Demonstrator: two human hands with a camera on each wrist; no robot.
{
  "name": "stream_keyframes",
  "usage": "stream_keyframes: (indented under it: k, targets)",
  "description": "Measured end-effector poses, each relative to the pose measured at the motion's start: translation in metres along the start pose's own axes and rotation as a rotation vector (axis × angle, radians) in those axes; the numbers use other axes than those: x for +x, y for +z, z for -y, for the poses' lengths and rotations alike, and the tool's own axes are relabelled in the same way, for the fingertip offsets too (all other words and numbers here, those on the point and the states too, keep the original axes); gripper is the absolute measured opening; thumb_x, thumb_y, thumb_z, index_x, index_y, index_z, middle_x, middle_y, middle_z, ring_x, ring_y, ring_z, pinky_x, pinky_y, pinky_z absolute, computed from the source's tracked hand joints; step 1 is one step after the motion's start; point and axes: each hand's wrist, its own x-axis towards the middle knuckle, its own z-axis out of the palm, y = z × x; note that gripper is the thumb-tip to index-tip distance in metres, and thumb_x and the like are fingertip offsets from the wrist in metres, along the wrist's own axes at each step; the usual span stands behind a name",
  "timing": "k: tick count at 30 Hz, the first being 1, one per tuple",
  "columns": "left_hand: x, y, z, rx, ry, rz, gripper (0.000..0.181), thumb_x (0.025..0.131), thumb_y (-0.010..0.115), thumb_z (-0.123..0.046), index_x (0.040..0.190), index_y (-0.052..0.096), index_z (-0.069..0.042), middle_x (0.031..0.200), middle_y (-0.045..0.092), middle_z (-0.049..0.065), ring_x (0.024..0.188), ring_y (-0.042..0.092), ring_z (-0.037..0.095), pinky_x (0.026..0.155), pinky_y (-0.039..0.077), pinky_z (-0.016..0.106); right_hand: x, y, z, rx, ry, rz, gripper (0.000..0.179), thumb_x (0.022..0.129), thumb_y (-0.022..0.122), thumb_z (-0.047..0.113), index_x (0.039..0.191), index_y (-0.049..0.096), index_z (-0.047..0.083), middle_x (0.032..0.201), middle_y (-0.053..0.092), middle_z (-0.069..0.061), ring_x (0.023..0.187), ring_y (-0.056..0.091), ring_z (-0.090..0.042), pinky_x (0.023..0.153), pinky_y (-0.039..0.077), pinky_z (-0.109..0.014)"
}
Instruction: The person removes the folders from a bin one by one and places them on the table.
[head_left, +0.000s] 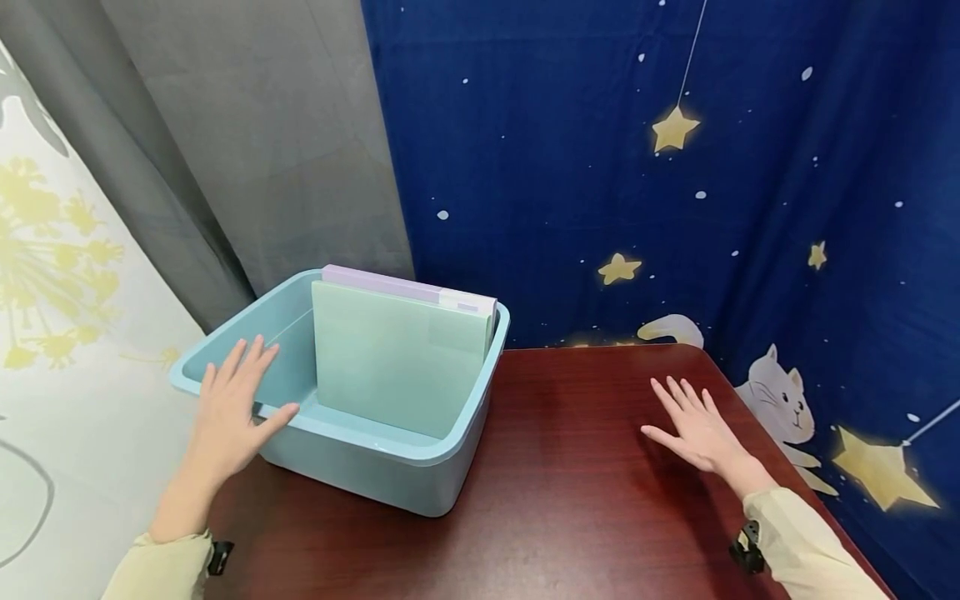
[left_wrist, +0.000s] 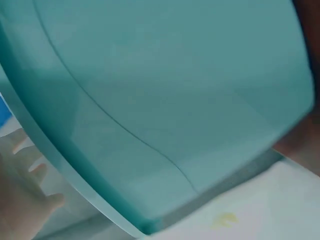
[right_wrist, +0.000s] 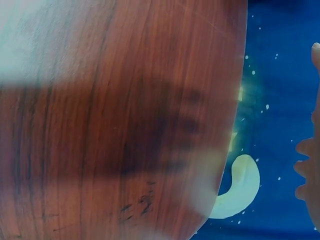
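Observation:
A light blue plastic basin (head_left: 360,442) stands on the left part of the dark red table. Upright inside it, toward its right side, are a pale green folder (head_left: 397,358) and a lilac one (head_left: 375,281) with a white label behind it. My left hand (head_left: 236,408) hovers with spread fingers over the basin's near left rim; in the left wrist view the basin's outer wall (left_wrist: 175,100) fills most of the picture. Over the table's right side my right hand (head_left: 697,429) is held with its fingers extended, holding nothing, its shadow falling on the wood.
The dark red wooden table (head_left: 570,500) ends at a rounded far right corner. Behind it hang a blue star-patterned curtain (head_left: 540,150) and a grey curtain (head_left: 277,125). White patterned cloth (head_left: 67,333) borders the left side.

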Motion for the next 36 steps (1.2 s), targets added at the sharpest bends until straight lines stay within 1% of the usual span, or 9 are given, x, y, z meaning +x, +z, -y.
stream_keyframes:
  k: [4,8,12,15,19,23,29,36]
  targets:
    - [-0.005,-0.004,0.019,0.033,-0.011,-0.028,0.076,0.077,0.063,-0.041,0.139,0.037,-0.006,0.144,0.031,0.023,0.139,0.016,0.033,0.105,0.004,0.062,0.004,-0.005,0.007,0.029,-0.016,-0.012,0.08,0.086,0.049,0.053,0.145,0.021,0.006,0.147,0.021,-0.026,0.135,0.015,-0.043,0.105,0.009,-0.061]
    - [-0.009,-0.005,0.036,0.068,-0.015,-0.063,0.074,0.077,0.062,-0.045,0.136,0.041,-0.005,0.141,0.035,0.024,0.136,0.022,0.035,0.105,0.008,0.062,0.008,-0.01,0.016,0.08,-0.035,-0.022,0.079,0.087,0.05,0.052,0.146,0.019,0.008,0.148,0.02,-0.023,0.137,0.014,-0.041,0.107,0.009,-0.058]
    - [-0.012,-0.003,0.051,0.092,0.02,-0.13,0.074,0.076,0.057,-0.054,0.127,0.049,-0.001,0.131,0.044,0.028,0.128,0.031,0.042,0.099,0.019,0.059,0.011,-0.014,0.024,0.111,-0.055,-0.031,0.079,0.087,0.051,0.051,0.146,0.019,0.009,0.149,0.02,-0.021,0.137,0.014,-0.039,0.109,0.008,-0.056]
    - [-0.014,-0.002,0.058,0.089,0.037,-0.166,0.077,0.076,0.054,-0.059,0.123,0.051,0.002,0.126,0.047,0.03,0.123,0.034,0.045,0.096,0.022,0.058,0.013,-0.017,0.029,0.122,-0.071,-0.04,0.078,0.087,0.051,0.05,0.146,0.02,0.009,0.149,0.02,-0.02,0.138,0.014,-0.038,0.109,0.008,-0.055]
    - [-0.018,-0.001,0.064,0.096,0.024,-0.158,0.077,0.076,0.054,-0.06,0.123,0.051,0.001,0.127,0.047,0.028,0.126,0.033,0.042,0.101,0.02,0.056,0.015,-0.021,0.035,0.149,-0.096,-0.076,0.076,0.087,0.053,0.046,0.145,0.022,0.007,0.149,0.023,-0.019,0.137,0.017,-0.038,0.11,0.01,-0.051]
    - [-0.021,0.0,0.068,0.105,0.014,-0.146,0.077,0.077,0.054,-0.06,0.123,0.051,0.001,0.129,0.046,0.027,0.128,0.032,0.041,0.102,0.021,0.054,0.018,-0.024,0.041,0.184,-0.12,-0.119,0.074,0.087,0.056,0.042,0.144,0.026,0.007,0.146,0.028,-0.019,0.135,0.022,-0.039,0.108,0.016,-0.052]
    - [-0.022,0.001,0.072,0.108,0.012,-0.144,0.076,0.077,0.054,-0.059,0.124,0.051,0.0,0.131,0.045,0.026,0.129,0.032,0.039,0.101,0.02,0.057,0.023,-0.027,0.05,0.277,-0.107,-0.16,0.072,0.086,0.058,0.042,0.144,0.027,0.012,0.146,0.031,-0.015,0.133,0.028,-0.034,0.103,0.025,-0.054]
    - [-0.022,0.001,0.073,0.103,0.016,-0.142,0.075,0.077,0.054,-0.058,0.123,0.05,0.002,0.13,0.045,0.027,0.128,0.032,0.039,0.102,0.02,0.056,0.027,-0.029,0.06,0.328,-0.131,-0.195,0.069,0.086,0.059,0.036,0.143,0.029,0.012,0.144,0.034,-0.013,0.131,0.031,-0.032,0.103,0.026,-0.053]
